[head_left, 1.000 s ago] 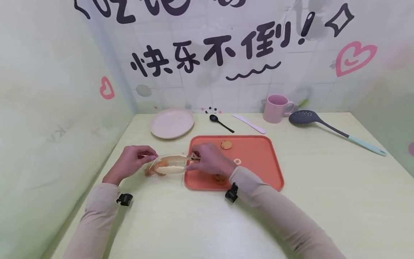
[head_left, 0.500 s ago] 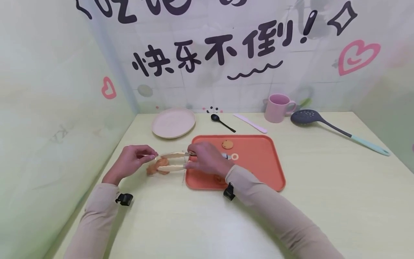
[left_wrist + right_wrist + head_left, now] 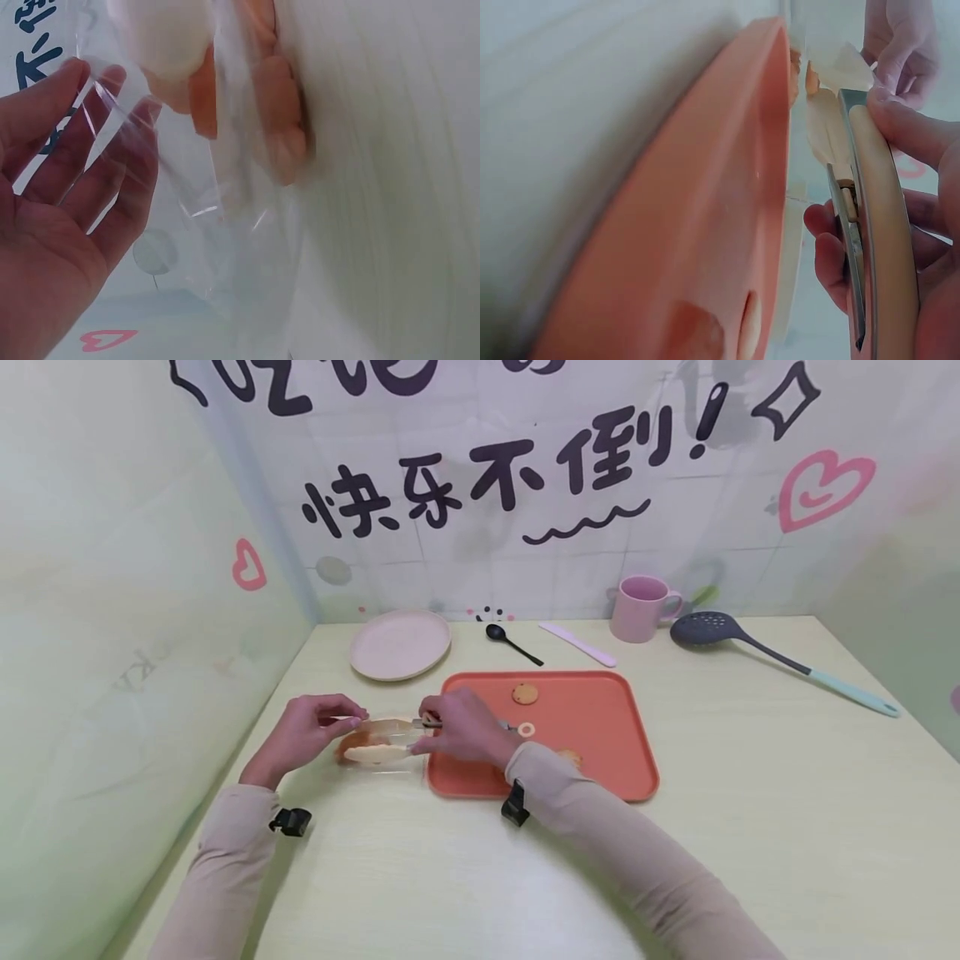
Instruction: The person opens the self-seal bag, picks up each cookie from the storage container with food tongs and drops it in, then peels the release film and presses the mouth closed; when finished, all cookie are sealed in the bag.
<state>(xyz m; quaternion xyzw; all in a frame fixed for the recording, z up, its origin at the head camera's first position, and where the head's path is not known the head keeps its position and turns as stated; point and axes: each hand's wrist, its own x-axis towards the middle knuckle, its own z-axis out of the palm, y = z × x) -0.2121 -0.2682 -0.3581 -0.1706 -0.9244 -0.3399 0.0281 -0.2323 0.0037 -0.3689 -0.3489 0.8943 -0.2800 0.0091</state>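
With thumb and fingertips, my left hand pinches the edge of a clear plastic bag left of the tray. Orange-brown food pieces lie in the bag, partly blurred. My right hand grips metal tongs with cream-coloured ends, its thumb on one arm and its fingers round the other. The ends of the tongs reach left into the bag, over the food, spread apart in the head view. Whether they touch the pieces I cannot tell. My right hand is above the left edge of the orange-red tray.
A cookie, a pale ring and another biscuit lie on the tray. Behind it are a pink plate, black spoon, lilac knife, mug and slotted ladle. A wall stands at left.
My right hand has moved left, taking the tongs deeper into the bag over the food. My left hand stays nearly still at the bag's edge.
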